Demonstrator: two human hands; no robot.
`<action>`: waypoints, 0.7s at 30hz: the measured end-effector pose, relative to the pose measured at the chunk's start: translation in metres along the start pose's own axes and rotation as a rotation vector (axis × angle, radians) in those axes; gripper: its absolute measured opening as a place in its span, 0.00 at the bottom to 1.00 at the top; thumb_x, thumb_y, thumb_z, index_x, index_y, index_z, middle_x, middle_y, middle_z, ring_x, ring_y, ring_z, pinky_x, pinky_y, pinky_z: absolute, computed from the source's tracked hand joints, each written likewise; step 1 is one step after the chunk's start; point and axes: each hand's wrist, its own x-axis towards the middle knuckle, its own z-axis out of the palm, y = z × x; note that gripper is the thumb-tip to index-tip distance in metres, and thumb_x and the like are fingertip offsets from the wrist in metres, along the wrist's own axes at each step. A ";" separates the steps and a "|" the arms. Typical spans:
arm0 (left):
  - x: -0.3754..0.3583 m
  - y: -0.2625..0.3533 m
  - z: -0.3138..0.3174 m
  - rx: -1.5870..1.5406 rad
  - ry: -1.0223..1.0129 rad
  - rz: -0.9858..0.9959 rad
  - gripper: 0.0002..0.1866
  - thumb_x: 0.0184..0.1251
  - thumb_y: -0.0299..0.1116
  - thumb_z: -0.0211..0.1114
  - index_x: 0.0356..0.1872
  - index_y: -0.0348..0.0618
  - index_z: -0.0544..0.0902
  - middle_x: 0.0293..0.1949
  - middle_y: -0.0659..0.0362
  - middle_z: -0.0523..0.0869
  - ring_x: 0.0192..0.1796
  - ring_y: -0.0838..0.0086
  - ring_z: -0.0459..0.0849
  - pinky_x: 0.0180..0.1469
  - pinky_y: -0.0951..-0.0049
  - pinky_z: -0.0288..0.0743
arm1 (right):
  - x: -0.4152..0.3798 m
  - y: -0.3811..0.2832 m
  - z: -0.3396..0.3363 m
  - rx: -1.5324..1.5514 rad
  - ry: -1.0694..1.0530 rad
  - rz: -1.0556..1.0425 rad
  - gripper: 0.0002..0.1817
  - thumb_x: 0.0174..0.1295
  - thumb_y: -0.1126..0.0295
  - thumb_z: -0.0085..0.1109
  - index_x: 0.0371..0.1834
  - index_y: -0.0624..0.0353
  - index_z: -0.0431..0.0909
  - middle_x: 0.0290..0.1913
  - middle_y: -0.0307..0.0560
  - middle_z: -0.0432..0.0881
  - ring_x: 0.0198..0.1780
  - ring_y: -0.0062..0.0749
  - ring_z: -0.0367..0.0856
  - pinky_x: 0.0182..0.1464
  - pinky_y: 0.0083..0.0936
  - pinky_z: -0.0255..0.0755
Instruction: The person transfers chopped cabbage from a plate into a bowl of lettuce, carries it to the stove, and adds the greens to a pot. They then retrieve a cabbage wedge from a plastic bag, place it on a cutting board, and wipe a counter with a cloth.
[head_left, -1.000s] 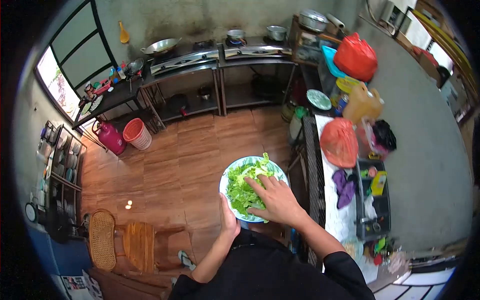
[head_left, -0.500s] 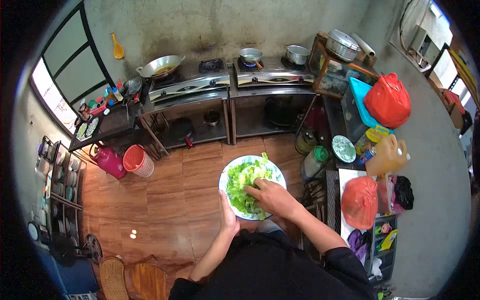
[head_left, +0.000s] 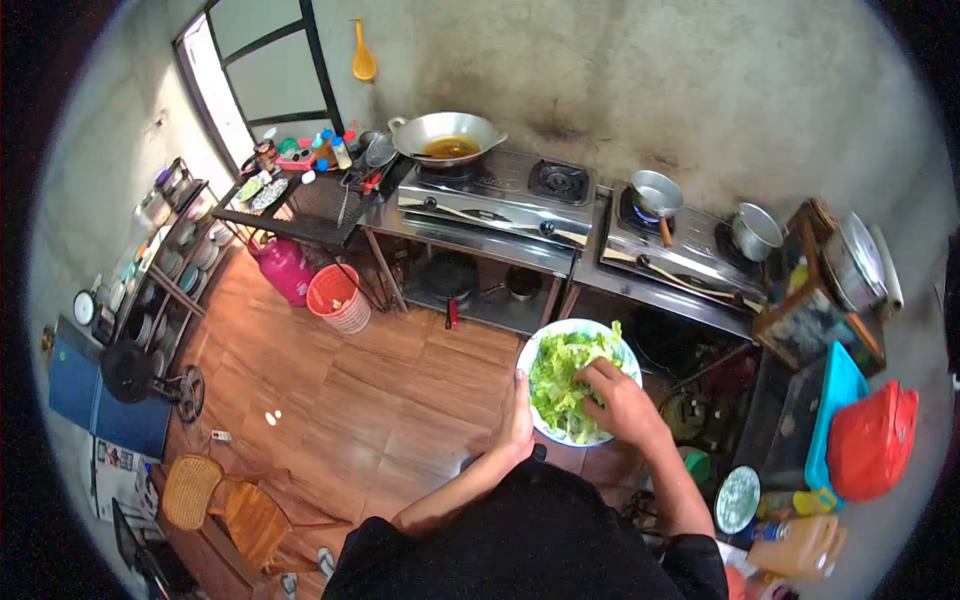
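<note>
My left hand (head_left: 518, 425) grips the near left rim of a white plate with a blue edge (head_left: 610, 345), held at chest height. Chopped green lettuce (head_left: 558, 380) is heaped on it. My right hand (head_left: 622, 400) rests on the right side of the heap, fingers curled into the leaves. Ahead stands a steel gas stove (head_left: 500, 195) with a wok of oil (head_left: 447, 135) on its left burner.
A second stove (head_left: 690, 262) to the right carries a small saucepan (head_left: 652, 193) and a pot (head_left: 754, 233). A pink gas cylinder (head_left: 285, 270) and an orange basket (head_left: 338, 298) stand by the stove legs. A red bag (head_left: 872, 440) and a yellow jug (head_left: 800, 545) sit at right. A wooden chair (head_left: 225, 505) is behind left.
The view has swung left and up toward the stoves, which are now closer. Both hands stay on the plate; my right hand's fingers have curled tighter into the lettuce.
</note>
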 end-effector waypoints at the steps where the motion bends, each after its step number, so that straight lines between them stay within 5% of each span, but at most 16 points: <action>1: 0.017 -0.003 0.002 -0.091 0.017 -0.025 0.37 0.80 0.59 0.43 0.72 0.34 0.62 0.72 0.51 0.67 0.72 0.69 0.65 0.72 0.67 0.60 | 0.014 0.011 -0.007 -0.029 -0.024 0.014 0.20 0.53 0.74 0.64 0.51 0.57 0.76 0.49 0.53 0.77 0.48 0.55 0.81 0.51 0.41 0.77; 8: 0.100 0.042 0.076 -0.085 0.135 0.024 0.37 0.80 0.59 0.44 0.73 0.37 0.62 0.70 0.54 0.69 0.69 0.71 0.70 0.70 0.67 0.64 | 0.107 0.078 -0.041 -0.318 -0.120 -0.069 0.29 0.52 0.68 0.68 0.61 0.52 0.75 0.50 0.53 0.77 0.46 0.51 0.83 0.49 0.41 0.79; 12: 0.167 0.046 0.088 -0.090 0.068 0.018 0.37 0.77 0.64 0.41 0.72 0.46 0.65 0.66 0.57 0.75 0.66 0.67 0.75 0.68 0.62 0.69 | 0.155 0.141 -0.037 -0.218 -0.216 -0.032 0.28 0.54 0.73 0.62 0.62 0.53 0.75 0.49 0.55 0.77 0.46 0.53 0.83 0.49 0.43 0.79; 21: 0.320 0.064 0.116 -0.053 -0.028 -0.097 0.36 0.79 0.61 0.41 0.74 0.43 0.60 0.70 0.55 0.70 0.69 0.67 0.72 0.69 0.63 0.67 | 0.245 0.240 -0.070 0.084 0.036 0.065 0.26 0.50 0.79 0.61 0.57 0.56 0.77 0.49 0.54 0.79 0.49 0.54 0.82 0.52 0.42 0.77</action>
